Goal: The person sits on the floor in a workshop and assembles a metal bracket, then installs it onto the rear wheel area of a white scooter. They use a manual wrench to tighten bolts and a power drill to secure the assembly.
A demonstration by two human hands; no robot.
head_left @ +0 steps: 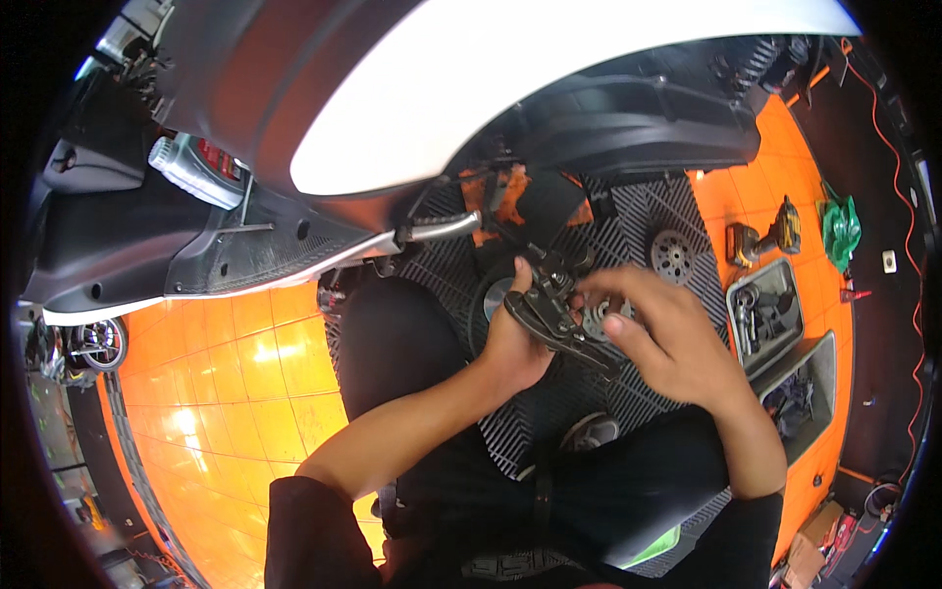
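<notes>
My left hand grips a dark metal clutch shoe assembly with curved arms and small bolts, the thumb pointing up along its side. My right hand is beside it, fingers bent toward the assembly and thumb held apart. Whether the right fingertips touch it I cannot tell. A toothed round metal part shows partly between my hands. Beyond the left hand, a shiny disc is half hidden. Farther right, a round perforated metal plate lies on the black ribbed mat.
A white and black scooter hangs over the far side, its silver kickstand-like lever reaching toward my hands. On the orange tiled floor at right are a cordless drill, a tool tray, a grey bin and a green bag.
</notes>
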